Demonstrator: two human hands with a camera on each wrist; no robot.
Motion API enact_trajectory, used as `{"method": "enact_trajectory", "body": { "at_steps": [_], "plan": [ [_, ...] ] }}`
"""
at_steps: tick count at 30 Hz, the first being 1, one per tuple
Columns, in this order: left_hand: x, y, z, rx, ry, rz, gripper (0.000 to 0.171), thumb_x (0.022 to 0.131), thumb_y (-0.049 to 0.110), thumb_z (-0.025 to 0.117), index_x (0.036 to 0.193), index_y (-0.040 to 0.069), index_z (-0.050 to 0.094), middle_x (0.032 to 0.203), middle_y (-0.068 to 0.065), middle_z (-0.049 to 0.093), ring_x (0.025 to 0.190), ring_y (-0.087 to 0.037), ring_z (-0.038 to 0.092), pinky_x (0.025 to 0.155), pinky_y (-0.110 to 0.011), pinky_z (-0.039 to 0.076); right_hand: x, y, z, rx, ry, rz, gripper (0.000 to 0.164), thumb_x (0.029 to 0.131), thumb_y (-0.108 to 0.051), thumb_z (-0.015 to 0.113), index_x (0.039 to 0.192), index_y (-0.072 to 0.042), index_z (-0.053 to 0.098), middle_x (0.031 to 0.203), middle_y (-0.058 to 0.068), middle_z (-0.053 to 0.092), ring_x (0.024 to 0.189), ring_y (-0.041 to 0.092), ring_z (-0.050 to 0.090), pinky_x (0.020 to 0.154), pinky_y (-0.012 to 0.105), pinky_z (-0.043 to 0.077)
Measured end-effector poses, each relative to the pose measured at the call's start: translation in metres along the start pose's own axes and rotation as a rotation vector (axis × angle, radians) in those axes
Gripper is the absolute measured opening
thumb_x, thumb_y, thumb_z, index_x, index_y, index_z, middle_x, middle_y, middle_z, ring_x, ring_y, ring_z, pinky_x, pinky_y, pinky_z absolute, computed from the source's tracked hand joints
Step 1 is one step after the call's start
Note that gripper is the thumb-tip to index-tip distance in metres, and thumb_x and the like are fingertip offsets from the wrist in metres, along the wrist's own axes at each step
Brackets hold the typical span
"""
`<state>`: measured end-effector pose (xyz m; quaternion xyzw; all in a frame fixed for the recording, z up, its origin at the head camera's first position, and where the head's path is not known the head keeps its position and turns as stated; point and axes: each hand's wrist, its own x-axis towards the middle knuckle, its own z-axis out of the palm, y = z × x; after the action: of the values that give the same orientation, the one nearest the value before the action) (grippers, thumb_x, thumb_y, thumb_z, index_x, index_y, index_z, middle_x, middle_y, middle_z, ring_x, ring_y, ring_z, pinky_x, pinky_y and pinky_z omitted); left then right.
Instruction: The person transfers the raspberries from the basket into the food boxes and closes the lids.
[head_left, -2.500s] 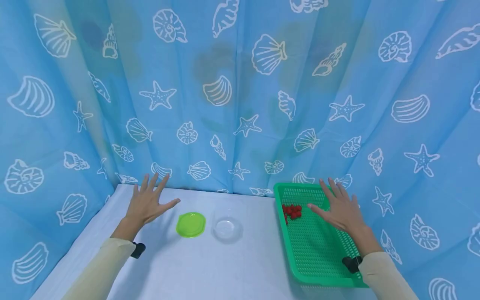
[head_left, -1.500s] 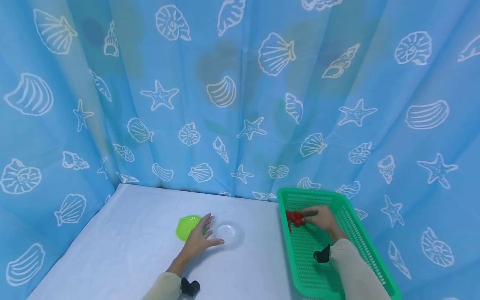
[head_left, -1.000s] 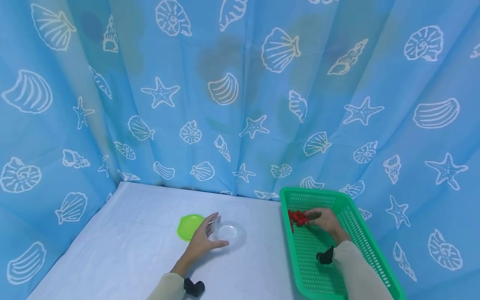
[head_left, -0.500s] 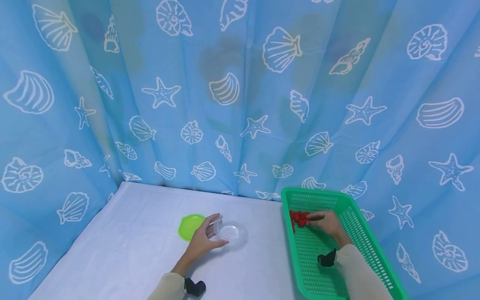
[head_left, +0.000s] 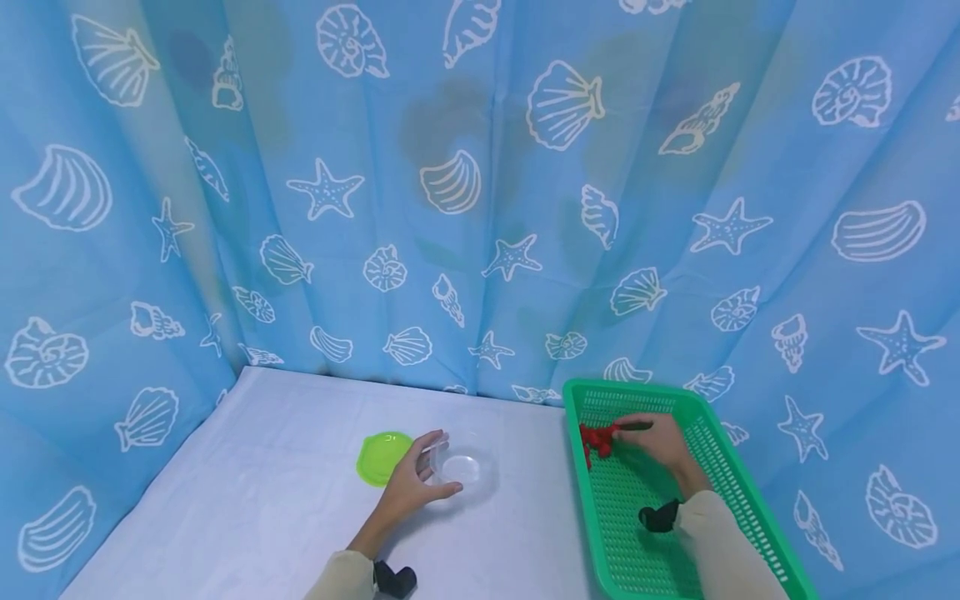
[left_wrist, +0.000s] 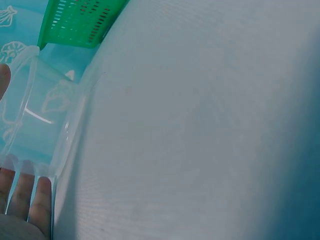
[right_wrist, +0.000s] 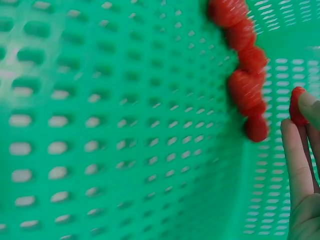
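My left hand [head_left: 408, 483] holds a clear plastic bowl [head_left: 461, 469] from its left side, thumb at the near edge and fingers at the far edge. In the left wrist view, fingertips show through the wall of the bowl [left_wrist: 45, 115]. A flat lime-green lid [head_left: 382, 458] lies just left of the bowl, partly behind that hand. My right hand [head_left: 660, 442] is inside the green basket [head_left: 588, 525], pinching a small red berry [right_wrist: 298, 106] between thumb and fingers. Several more red berries [right_wrist: 245, 85] lie beside it against the basket's left wall.
A white-covered table [head_left: 510, 533] carries the bowl, lid and basket, with the basket on the right side. A blue shell-print curtain [head_left: 480, 208] hangs behind and along both sides. Dark wrist cameras [head_left: 393, 579] sit on both wrists.
Both hands, spread above the table at first, have come down: the left to the bowl, the right into the basket among the berries. The right hand has since drawn one berry slightly up from the pile.
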<state>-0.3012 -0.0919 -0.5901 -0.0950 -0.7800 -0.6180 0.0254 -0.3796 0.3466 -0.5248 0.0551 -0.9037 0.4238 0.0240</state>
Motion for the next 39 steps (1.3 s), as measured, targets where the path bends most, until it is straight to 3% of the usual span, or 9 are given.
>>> {"method": "enact_trajectory", "body": {
  "at_steps": [7,10,18,24,29,39],
  "plan": [
    [-0.003,0.006,-0.002,-0.005,-0.021,0.003,0.087,0.073,0.018,0.087,0.146,0.013,0.04,0.148,-0.008,0.045,0.137,-0.032,0.04,0.106,-0.042,0.039,0.005,-0.032,-0.004,0.051,0.022,-0.068,0.037,0.084,-0.038,0.076,0.11,-0.013,0.075,0.119,0.011,0.067,0.115,0.032,0.057,0.089,0.05,0.052],
    [-0.004,-0.001,-0.001,-0.009,-0.014,0.005,0.086,0.072,0.022,0.088,0.145,0.017,0.042,0.147,-0.005,0.046,0.137,-0.031,0.041,0.106,-0.042,0.04,0.009,-0.052,-0.005,0.064,0.022,-0.112,0.037,0.083,-0.042,0.076,0.108,-0.016,0.075,0.118,0.008,0.067,0.116,0.03,0.057,0.092,0.051,0.05],
    [-0.006,0.001,-0.004,-0.005,-0.005,0.005,0.086,0.072,0.025,0.088,0.146,0.018,0.043,0.147,-0.003,0.047,0.136,-0.031,0.042,0.105,-0.043,0.041,0.023,-0.111,0.011,0.2,-0.028,-0.26,0.029,0.085,-0.032,0.076,0.108,-0.013,0.075,0.115,0.006,0.068,0.114,0.024,0.057,0.096,0.048,0.05],
    [-0.005,0.0,-0.005,-0.017,-0.012,0.016,0.087,0.073,0.022,0.087,0.147,0.015,0.042,0.147,-0.008,0.047,0.134,-0.035,0.043,0.104,-0.046,0.041,0.031,-0.155,0.045,0.251,-0.043,-0.252,0.025,0.084,-0.029,0.078,0.104,-0.015,0.077,0.109,0.0,0.07,0.109,0.021,0.059,0.086,0.042,0.056],
    [-0.004,0.0,-0.006,0.005,-0.01,-0.005,0.087,0.072,0.027,0.088,0.147,0.018,0.043,0.147,-0.005,0.047,0.136,-0.031,0.042,0.104,-0.043,0.041,0.03,-0.182,0.088,0.199,-0.008,-0.295,0.026,0.083,-0.031,0.079,0.105,-0.016,0.077,0.106,-0.004,0.07,0.106,0.021,0.061,0.085,0.04,0.057],
    [-0.004,0.0,-0.006,0.007,-0.024,-0.011,0.088,0.075,0.031,0.086,0.149,0.02,0.041,0.149,-0.002,0.045,0.138,-0.03,0.039,0.105,-0.045,0.04,0.002,-0.18,0.162,0.191,-0.028,-0.26,0.02,0.084,-0.03,0.078,0.103,-0.022,0.077,0.103,-0.012,0.071,0.104,0.015,0.062,0.085,0.034,0.057]
  ]
}}
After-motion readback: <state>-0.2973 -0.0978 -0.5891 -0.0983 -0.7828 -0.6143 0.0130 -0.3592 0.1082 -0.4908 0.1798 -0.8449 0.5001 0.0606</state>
